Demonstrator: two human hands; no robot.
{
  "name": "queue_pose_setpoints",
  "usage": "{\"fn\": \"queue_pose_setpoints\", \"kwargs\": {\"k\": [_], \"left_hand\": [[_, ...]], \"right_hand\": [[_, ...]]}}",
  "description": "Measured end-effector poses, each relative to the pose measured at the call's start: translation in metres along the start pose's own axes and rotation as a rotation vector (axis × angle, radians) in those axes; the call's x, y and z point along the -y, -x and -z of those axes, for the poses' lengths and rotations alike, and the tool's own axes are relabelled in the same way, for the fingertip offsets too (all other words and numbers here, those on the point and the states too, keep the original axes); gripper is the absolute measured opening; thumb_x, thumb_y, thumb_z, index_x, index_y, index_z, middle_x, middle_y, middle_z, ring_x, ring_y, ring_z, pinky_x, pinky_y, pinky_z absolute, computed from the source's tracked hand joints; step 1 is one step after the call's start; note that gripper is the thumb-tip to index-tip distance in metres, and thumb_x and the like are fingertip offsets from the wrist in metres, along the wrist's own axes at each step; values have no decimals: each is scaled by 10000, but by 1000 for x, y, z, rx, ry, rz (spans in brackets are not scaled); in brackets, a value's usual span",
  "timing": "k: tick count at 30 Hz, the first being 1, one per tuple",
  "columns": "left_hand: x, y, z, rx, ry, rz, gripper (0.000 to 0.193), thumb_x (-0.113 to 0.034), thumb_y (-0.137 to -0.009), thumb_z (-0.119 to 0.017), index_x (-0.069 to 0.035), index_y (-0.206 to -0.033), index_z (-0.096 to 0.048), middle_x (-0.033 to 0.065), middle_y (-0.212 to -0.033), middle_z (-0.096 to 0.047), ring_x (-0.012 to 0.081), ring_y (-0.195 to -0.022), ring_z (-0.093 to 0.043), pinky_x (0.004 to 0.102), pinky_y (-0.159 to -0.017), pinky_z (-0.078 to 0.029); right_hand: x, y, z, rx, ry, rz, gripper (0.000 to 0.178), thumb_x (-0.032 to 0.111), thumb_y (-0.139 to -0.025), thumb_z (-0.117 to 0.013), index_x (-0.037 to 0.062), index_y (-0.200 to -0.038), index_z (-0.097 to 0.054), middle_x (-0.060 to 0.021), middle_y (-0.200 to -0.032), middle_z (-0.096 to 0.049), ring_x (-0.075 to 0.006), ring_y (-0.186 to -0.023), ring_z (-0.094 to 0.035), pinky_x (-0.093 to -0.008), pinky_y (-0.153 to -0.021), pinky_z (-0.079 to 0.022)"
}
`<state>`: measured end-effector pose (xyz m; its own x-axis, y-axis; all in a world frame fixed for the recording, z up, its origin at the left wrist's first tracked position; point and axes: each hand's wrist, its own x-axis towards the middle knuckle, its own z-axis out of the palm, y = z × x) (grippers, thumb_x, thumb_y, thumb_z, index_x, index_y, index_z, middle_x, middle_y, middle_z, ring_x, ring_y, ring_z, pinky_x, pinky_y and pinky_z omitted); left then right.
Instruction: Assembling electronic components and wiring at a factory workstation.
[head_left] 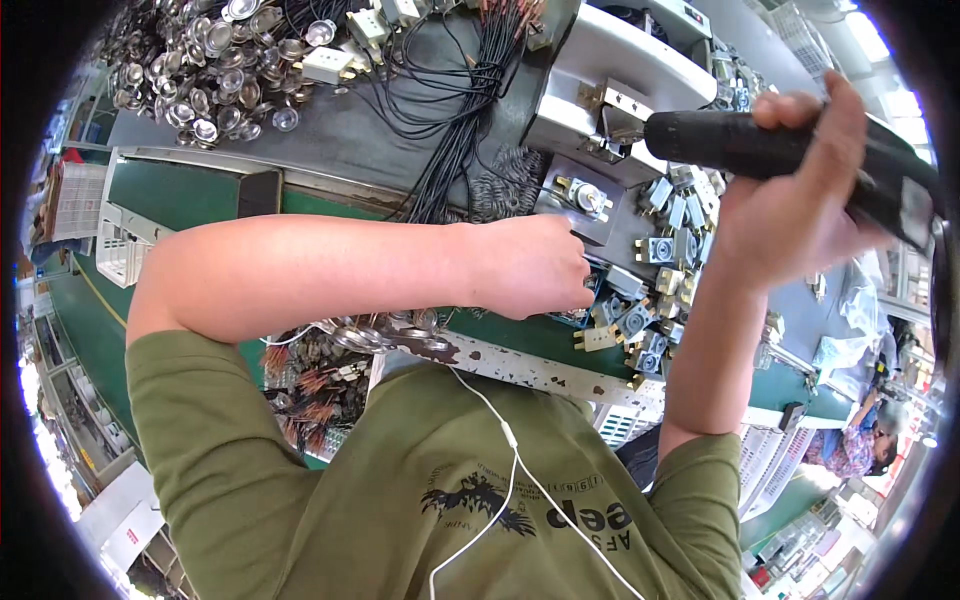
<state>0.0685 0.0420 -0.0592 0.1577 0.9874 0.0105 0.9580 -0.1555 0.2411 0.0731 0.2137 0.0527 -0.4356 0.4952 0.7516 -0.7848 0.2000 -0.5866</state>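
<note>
My right hand (785, 215) is wrapped around a black electric screwdriver (725, 142), held roughly level. The tool's front end points left, towards a small metal fixture (622, 112) on a grey machine (640, 45). My left hand (535, 265) reaches across my body with its fingers curled; whatever they may hold is hidden beneath it. Just beyond that hand, a small socket-like part with brass pins (584, 197) sits on a metal block (575, 222). Several grey and cream plug parts (655, 250) lie to the right of the left hand.
A heap of round metal rings (215, 75) covers the far left of the bench. Black cables (450, 120) run in a bundle across the middle, beside coiled springs (505, 180). A bin of copper-tipped wire pieces (320, 395) is near my lap. Another person (850, 450) is far right.
</note>
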Motion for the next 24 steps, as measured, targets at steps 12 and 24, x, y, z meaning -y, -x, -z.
{"fn": "queue_pose_setpoints", "kwargs": {"k": [12, 24], "left_hand": [[7, -2, -1, -102, 133, -28, 92, -112, -744, -683, -73, -812, -731, 105, -790, -723, 321, -841, -735, 457, -721, -592], [6, -1, 5, -139, 211, -12, 132, -107, -802, -664, -45, -917, -681, 122, -804, -713, 340, -850, -726, 475, -716, -576]], "right_hand": [[-11, 5, -8, 6, 16, -39, 211, 23, -934, -735, -57, -1054, -580, -133, -709, -659, -211, -561, -620, -341, -540, -557], [-12, 12, -16, 146, 120, 75, 270, -11, -930, -721, -52, -1087, -505, -189, -835, -711, -185, -555, -642, -329, -500, -570]]}}
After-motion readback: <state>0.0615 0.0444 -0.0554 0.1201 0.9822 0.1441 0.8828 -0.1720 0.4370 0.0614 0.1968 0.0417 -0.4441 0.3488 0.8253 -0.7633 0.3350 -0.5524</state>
